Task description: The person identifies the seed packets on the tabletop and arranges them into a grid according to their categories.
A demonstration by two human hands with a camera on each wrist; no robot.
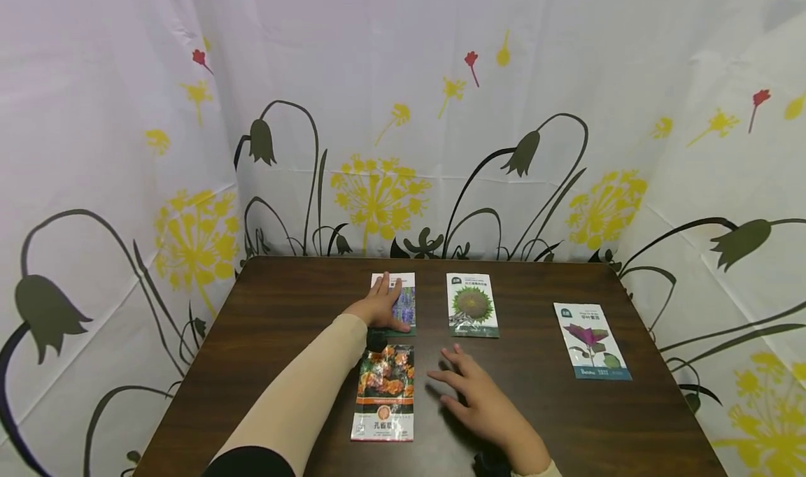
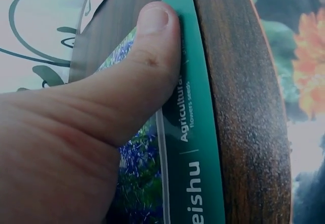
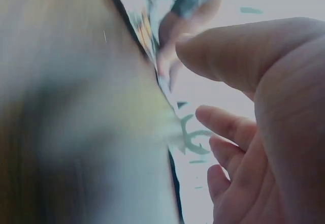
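Observation:
My left hand (image 1: 376, 308) lies with its fingers spread on a seed packet (image 1: 408, 305) that has purple-blue flowers and a green lower band. In the left wrist view, the thumb (image 2: 147, 46) rests across the packet's green edge. Just nearer to me lies an orange marigold seed packet (image 1: 384, 393), partly overlapped by the left wrist. My right hand (image 1: 481, 396) hovers over the table, right of the marigold packet, fingers loosely extended and holding nothing. Beyond it is a seed packet with a round, spiky green flower head (image 1: 472, 303).
A seed packet with a purple-leaved plant (image 1: 592, 340) lies slightly turned on the right of the dark wooden table (image 1: 283, 302). A white curtain printed with flowers (image 1: 403, 78) hangs behind the table and along both sides.

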